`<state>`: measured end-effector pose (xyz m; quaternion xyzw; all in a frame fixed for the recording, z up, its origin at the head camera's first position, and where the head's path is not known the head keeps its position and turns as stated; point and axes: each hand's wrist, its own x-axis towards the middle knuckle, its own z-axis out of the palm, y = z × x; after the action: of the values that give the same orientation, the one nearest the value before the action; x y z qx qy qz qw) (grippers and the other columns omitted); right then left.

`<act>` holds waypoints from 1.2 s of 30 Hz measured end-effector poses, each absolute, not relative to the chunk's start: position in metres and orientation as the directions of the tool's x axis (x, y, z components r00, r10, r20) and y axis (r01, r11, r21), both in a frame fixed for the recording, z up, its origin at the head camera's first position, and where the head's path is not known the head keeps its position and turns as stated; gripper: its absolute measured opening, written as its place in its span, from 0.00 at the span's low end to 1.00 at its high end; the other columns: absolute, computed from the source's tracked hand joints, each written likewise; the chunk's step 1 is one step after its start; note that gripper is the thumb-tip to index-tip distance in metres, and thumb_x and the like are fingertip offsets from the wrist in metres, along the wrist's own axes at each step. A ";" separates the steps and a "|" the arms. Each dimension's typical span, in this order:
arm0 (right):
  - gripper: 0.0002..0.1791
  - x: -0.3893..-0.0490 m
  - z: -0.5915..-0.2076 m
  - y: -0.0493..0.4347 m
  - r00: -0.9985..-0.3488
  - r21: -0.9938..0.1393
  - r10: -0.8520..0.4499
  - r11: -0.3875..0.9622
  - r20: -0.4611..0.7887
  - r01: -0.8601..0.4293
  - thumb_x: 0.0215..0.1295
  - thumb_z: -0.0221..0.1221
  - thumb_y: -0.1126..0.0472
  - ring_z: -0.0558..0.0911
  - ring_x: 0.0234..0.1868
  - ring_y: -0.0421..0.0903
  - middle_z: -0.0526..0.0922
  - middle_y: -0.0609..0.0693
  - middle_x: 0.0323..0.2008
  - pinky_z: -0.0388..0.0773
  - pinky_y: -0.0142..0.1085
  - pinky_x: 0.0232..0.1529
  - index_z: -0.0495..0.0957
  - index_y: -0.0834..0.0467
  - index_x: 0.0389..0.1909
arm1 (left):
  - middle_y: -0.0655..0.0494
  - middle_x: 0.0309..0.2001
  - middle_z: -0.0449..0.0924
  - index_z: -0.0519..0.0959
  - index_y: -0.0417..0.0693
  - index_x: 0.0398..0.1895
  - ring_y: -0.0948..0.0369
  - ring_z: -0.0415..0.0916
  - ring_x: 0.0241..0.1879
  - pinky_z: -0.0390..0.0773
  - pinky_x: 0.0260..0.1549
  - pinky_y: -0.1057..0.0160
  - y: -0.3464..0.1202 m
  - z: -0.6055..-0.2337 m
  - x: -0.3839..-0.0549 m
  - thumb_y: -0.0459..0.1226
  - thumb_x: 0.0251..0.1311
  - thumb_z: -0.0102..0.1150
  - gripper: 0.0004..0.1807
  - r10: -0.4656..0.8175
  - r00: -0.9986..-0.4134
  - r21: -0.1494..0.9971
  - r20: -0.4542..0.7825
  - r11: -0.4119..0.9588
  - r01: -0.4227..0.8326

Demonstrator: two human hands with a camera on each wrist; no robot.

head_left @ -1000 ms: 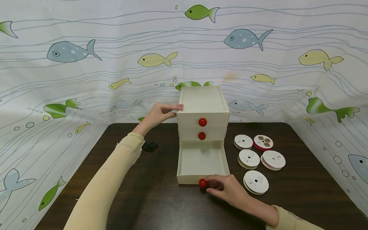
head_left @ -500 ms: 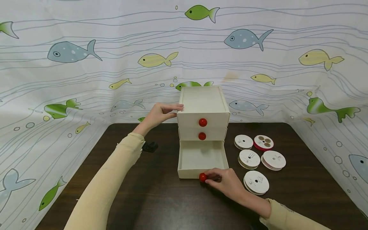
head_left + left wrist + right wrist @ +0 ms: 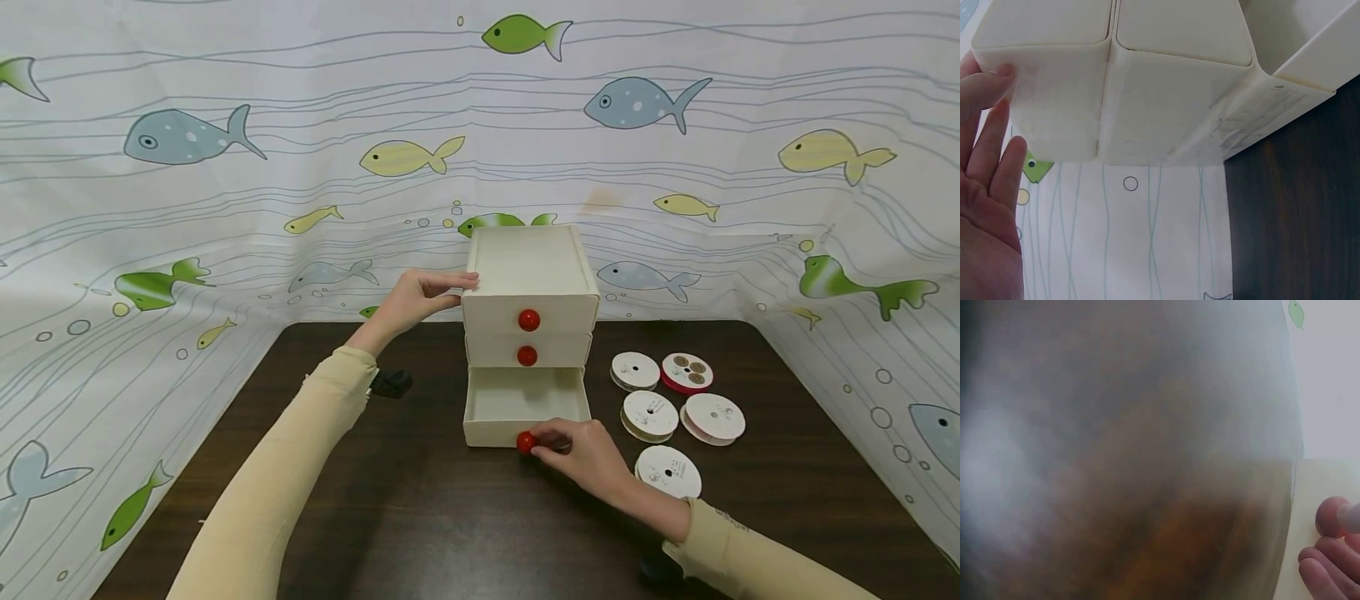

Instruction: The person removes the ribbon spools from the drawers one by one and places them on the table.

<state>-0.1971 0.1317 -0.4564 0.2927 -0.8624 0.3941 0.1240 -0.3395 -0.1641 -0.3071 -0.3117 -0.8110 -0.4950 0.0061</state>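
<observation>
A small cream chest of drawers (image 3: 534, 258) with round red knobs stands at the back middle of the table. Its bottom drawer (image 3: 492, 433) is pulled partway out, and I see only a bare cream floor inside. In the head view my right hand (image 3: 588, 454) pinches that drawer's red knob (image 3: 526, 442) between thumb and fingers; the right wrist view is mostly blurred, with the knob (image 3: 1330, 517) at its edge. My left hand (image 3: 412, 302) rests on the chest's upper left edge, its fingers fairly straight. The left wrist view shows the left hand (image 3: 988, 187) against the chest's corner.
Several ribbon spools with white faces, one of them a white spool (image 3: 667, 472), lie on the dark table (image 3: 420, 517) right of the chest. My right forearm passes close to the nearest one. A fish-patterned cloth (image 3: 300, 183) surrounds the table's back and sides.
My right hand has pushed the bottom drawer inward by its knob, away from me, so less of the drawer sticks out. The left hand has stayed in place.
</observation>
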 end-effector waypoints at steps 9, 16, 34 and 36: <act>0.09 -0.214 -0.449 0.130 -0.826 -0.622 -0.396 0.545 0.401 -0.562 0.58 0.70 0.60 0.88 0.35 0.36 0.90 0.45 0.36 0.83 0.24 0.36 0.87 0.51 0.40 | 0.50 0.67 0.75 0.82 0.44 0.57 0.56 0.69 0.71 0.76 0.61 0.56 -0.163 -0.306 -0.339 0.29 0.65 0.59 0.18 0.500 -0.813 0.812 0.297 0.317 0.491; 0.08 -0.227 -0.448 0.129 -0.842 -0.634 -0.368 0.554 0.395 -0.540 0.58 0.70 0.61 0.88 0.36 0.38 0.90 0.46 0.37 0.84 0.26 0.37 0.87 0.53 0.39 | 0.45 0.66 0.74 0.81 0.38 0.57 0.52 0.69 0.70 0.77 0.61 0.56 -0.160 -0.291 -0.324 0.27 0.66 0.57 0.17 0.510 -0.809 0.814 0.292 0.313 0.490; 0.07 -0.256 -0.452 0.126 -0.865 -0.661 -0.306 0.558 0.398 -0.501 0.59 0.69 0.62 0.88 0.35 0.41 0.90 0.48 0.37 0.85 0.32 0.38 0.86 0.55 0.39 | 0.50 0.66 0.75 0.82 0.44 0.57 0.56 0.69 0.70 0.75 0.62 0.55 -0.164 -0.308 -0.341 0.28 0.65 0.59 0.18 0.510 -0.802 0.803 0.312 0.309 0.509; 0.08 -0.258 -0.451 0.126 -0.867 -0.663 -0.298 0.559 0.399 -0.497 0.58 0.69 0.62 0.89 0.35 0.42 0.90 0.48 0.37 0.85 0.33 0.37 0.86 0.55 0.39 | 0.47 0.66 0.75 0.82 0.42 0.57 0.55 0.68 0.70 0.75 0.62 0.54 -0.163 -0.304 -0.337 0.27 0.65 0.58 0.18 0.514 -0.799 0.804 0.311 0.306 0.510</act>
<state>-0.2582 0.1257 -0.4513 0.2275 -0.8746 0.4106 0.1211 -0.3373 -0.1628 -0.3041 -0.3168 -0.8080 -0.4968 -0.0022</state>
